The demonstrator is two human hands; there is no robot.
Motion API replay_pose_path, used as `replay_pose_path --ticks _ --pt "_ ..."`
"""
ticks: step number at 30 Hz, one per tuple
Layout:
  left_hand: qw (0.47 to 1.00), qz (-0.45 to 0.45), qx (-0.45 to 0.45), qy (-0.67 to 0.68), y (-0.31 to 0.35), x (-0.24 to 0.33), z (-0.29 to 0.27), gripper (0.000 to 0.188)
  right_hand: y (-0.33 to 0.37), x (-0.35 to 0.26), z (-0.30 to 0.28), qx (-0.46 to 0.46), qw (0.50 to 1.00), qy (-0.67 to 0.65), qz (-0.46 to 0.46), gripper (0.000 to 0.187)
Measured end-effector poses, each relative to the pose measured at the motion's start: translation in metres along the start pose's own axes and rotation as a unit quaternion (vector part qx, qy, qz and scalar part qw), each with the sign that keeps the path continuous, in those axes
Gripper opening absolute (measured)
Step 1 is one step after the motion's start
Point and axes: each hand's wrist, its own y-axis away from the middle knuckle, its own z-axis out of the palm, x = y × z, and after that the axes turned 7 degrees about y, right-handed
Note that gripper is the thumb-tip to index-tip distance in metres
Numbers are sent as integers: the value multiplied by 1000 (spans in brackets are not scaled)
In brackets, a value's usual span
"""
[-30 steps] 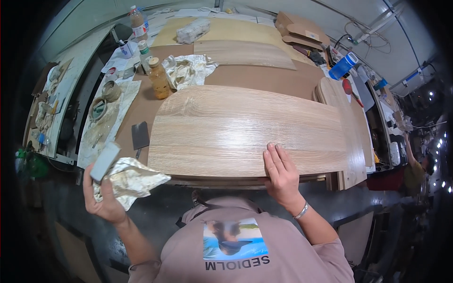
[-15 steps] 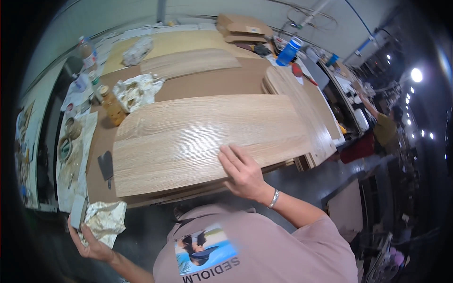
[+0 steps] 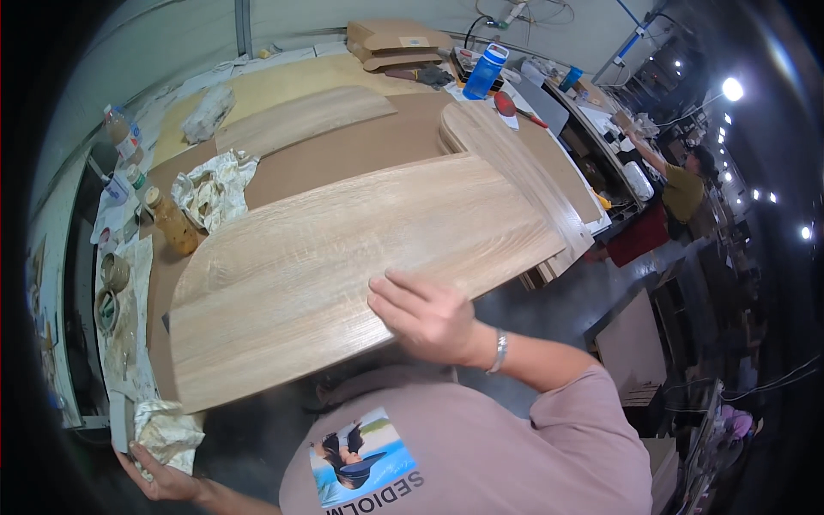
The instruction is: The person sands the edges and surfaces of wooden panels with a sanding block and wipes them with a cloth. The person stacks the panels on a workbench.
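A large wood-grain board [image 3: 318,240] with a rounded far left corner lies across the bench, its near edge jutting toward me. My right hand [image 3: 425,318] grips that near edge, fingers flat on the top face; its thumb is out of sight. Low at the left, off the bench, my left hand [image 3: 163,481] is closed around a grey block [image 3: 122,422] and a crumpled, stained cloth [image 3: 169,438]. Under the board's right end rests a stack of similar boards [image 3: 524,193].
Left of the board stand an amber bottle [image 3: 173,225], a crumpled rag [image 3: 215,189] and a stained sheet with pots [image 3: 129,326]. Farther back are another board [image 3: 309,118], a blue bottle [image 3: 486,73] and cardboard [image 3: 395,41]. Another person [image 3: 682,193] works at the far right.
The board has slid toward me over the bench edge and now covers most of the dark scraper. My right hand has stayed at its near edge. The whole view has shifted somewhat.
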Motion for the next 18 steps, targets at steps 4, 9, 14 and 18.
replay_pose_path --ticks 4,9,14,18 --pt "996 24 84 7 -6 13 -20 49 -70 33 -36 32 994 68 -78 17" --pt "998 34 39 -18 13 10 -16 45 -177 94 -12 107 986 83 -93 33" --pt "1000 -7 21 19 30 16 -27 42 -224 99 26 -106 994 26 24 46" --pt "999 -18 21 27 41 7 -38 42 -212 92 61 -286 952 -32 108 49"
